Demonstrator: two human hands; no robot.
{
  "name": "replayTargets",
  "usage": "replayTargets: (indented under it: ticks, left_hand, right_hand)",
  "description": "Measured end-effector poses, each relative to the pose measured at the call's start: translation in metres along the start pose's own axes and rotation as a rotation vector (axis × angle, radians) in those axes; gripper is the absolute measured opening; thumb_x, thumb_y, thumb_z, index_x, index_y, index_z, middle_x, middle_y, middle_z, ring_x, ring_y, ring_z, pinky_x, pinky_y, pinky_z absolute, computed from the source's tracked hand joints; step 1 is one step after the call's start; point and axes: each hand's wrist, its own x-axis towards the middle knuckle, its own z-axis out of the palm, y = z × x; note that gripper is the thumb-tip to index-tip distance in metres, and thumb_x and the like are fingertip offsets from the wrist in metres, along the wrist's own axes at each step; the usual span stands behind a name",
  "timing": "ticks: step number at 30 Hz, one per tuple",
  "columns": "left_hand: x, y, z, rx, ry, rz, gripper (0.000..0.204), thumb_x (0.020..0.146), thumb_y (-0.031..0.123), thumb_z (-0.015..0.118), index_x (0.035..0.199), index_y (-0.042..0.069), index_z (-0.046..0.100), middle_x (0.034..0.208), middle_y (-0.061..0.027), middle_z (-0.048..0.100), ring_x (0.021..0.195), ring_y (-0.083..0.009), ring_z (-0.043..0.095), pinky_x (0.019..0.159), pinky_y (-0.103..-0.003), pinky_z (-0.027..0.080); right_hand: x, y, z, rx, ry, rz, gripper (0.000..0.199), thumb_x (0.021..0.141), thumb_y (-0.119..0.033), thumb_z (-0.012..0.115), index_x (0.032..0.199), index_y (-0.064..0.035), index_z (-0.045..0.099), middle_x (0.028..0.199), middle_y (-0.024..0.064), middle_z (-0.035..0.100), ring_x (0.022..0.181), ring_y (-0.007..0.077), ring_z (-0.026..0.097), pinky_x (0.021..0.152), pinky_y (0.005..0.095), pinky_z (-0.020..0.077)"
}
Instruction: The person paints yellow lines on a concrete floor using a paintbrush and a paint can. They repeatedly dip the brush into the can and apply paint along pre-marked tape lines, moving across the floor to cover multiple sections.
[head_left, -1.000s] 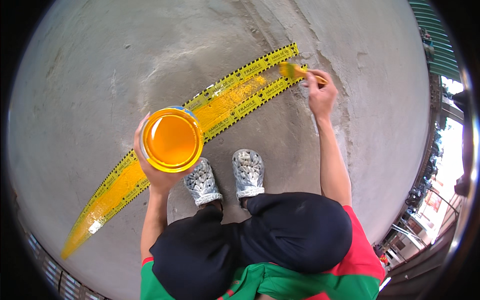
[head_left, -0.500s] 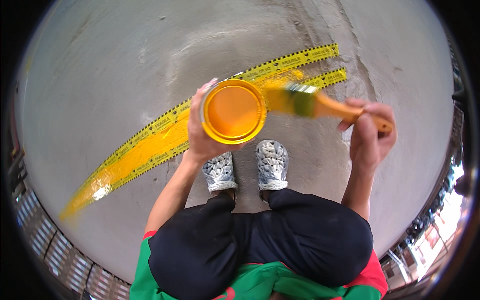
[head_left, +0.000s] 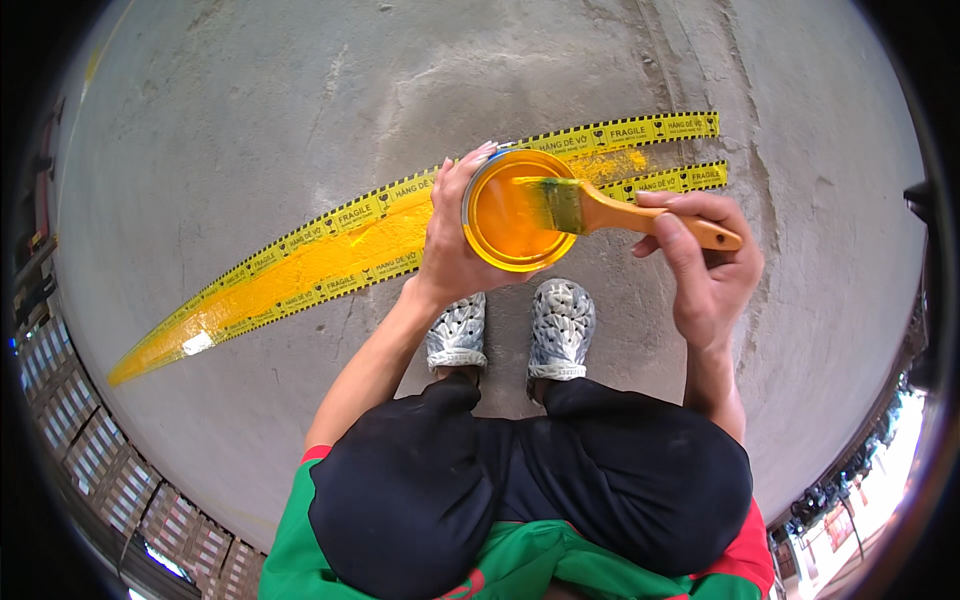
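Note:
My left hand point(head_left: 452, 238) is wrapped round a paint can point(head_left: 520, 259) of yellow-orange paint and holds it above the floor, open top facing up. Between the fingers and thumb of my right hand point(head_left: 715, 262) is the wooden handle of a flat paintbrush point(head_left: 640, 217). The brush lies nearly level, its paint-coated bristles over the can's mouth; whether they touch the paint I cannot tell. Beneath, a yellow painted stripe point(head_left: 340, 257) runs along the concrete between two strips of yellow-and-black tape point(head_left: 350, 214). The can hides part of the stripe, which looks patchy toward its right end.
My feet, in grey-and-white clogs point(head_left: 562, 325), are planted on the near side of the stripe. Grey concrete floor point(head_left: 250, 120) with cracks and rough patches surrounds it. Stacked slatted pallets point(head_left: 110, 470) stand along the lower left edge.
The brush has moved left, from the can's right rim to over its mouth. In the picture, the can and my left hand sit farther right and slightly higher; the floor view has shifted too.

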Motion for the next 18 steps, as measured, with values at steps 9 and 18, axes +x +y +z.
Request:
replayTargets:
  ticks: [9, 18]
  left_hand:
    - [-0.004, -0.016, -0.007, 0.121, 0.034, 0.009, 0.122, 0.058, 0.028, 0.100, 0.151, 0.000, 0.027, 0.149, -0.0216, 0.044, 0.134, -0.0325, 0.051, 0.114, -0.042, 0.044]
    - [-0.017, -0.013, -0.025, 0.018, 0.118, -0.135, 0.118, 0.058, 0.024, 0.099, 0.150, 0.002, 0.029, 0.144, -0.0163, 0.048, 0.133, -0.0294, 0.052, 0.115, -0.044, 0.042]
  right_hand:
    - [0.005, 0.039, -0.068, 0.264, 0.182, 0.048, 0.020, 0.099, -0.011, 0.064, 0.113, 0.0037, 0.061, 0.108, 0.0241, 0.071, 0.081, 0.0226, 0.073, 0.069, 0.0286, 0.0600]
    - [0.017, 0.153, -0.040, 0.006, 0.231, 0.289, 0.017, 0.098, -0.012, 0.067, 0.106, 0.0024, 0.068, 0.102, 0.0149, 0.074, 0.077, 0.0163, 0.073, 0.068, 0.0250, 0.0597]
